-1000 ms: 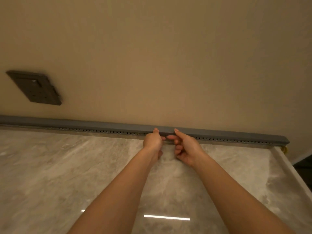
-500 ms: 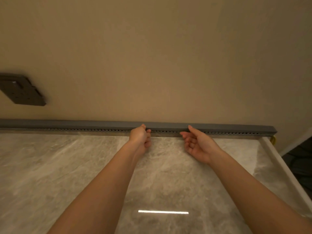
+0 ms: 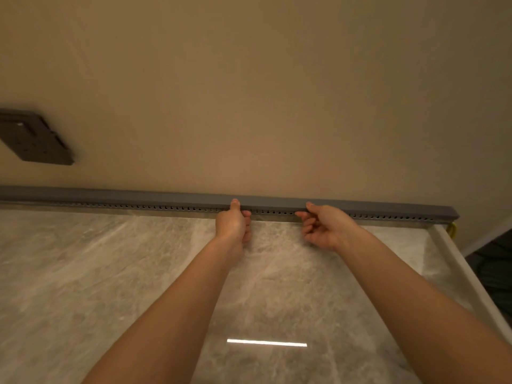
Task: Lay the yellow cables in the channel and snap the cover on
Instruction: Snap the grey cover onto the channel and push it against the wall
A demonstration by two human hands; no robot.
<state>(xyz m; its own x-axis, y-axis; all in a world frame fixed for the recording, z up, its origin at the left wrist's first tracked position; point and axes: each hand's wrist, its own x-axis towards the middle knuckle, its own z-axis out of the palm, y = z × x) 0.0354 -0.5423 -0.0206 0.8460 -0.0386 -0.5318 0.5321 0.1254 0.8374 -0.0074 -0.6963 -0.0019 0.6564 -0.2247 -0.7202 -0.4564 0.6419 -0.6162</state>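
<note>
A grey channel [image 3: 138,207] with its cover [image 3: 277,200] runs along the wall at the far edge of the marble desk [image 3: 110,273], toward 12 o'clock. The left hand [image 3: 233,224], fingers curled, presses its thumb on the cover; the right hand [image 3: 325,227], at its 3 o'clock, pinches the cover's front edge. A yellow cable [image 3: 453,228] shows past the channel's right end.

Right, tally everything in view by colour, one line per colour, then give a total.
Grey: 2, the channel cover along the wall and the wall plate.
Yellow: 1, a bit of cable showing past the channel's right end.
Beige marble: 1, the countertop.
Bare hands: 2, the left hand and the right hand, both at the cover.
Total: 6.
</note>
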